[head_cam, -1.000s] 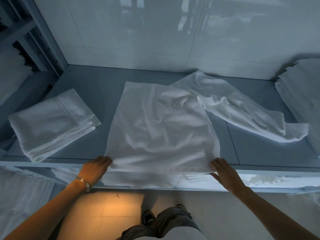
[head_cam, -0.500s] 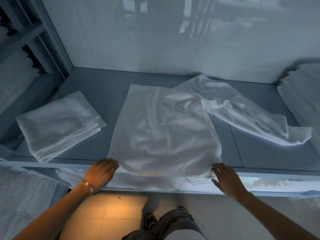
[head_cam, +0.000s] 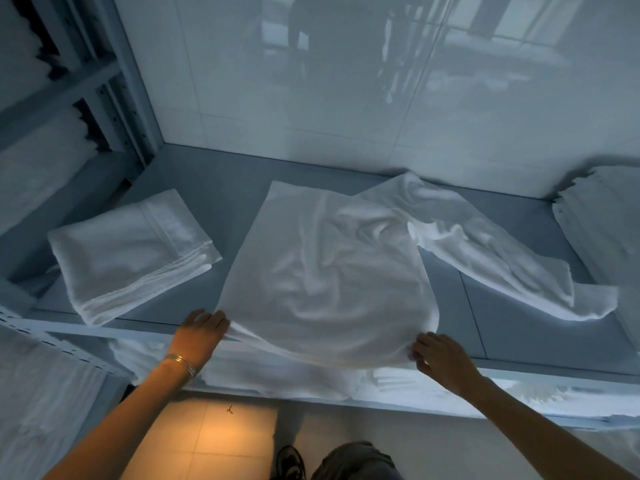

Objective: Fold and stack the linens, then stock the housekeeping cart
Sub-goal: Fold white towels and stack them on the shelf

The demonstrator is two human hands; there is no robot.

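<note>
A white towel (head_cam: 322, 271) lies spread on the grey shelf (head_cam: 519, 320), its near edge lifted off the front rim. My left hand (head_cam: 202, 332) grips the near left corner of that towel. My right hand (head_cam: 438, 355) pinches the near right corner. A second, crumpled white towel (head_cam: 485, 251) trails from under the first toward the right. A folded white towel (head_cam: 131, 251) rests at the left of the shelf.
A stack of folded linens (head_cam: 609, 230) stands at the right end of the shelf. More white linens fill the rack (head_cam: 38, 161) on the left and the shelf below (head_cam: 277, 372). A glossy tiled wall (head_cam: 346, 81) backs the shelf.
Both hands have closed on the near corners of the spread towel and raised its front edge, which now sags in a curve between them.
</note>
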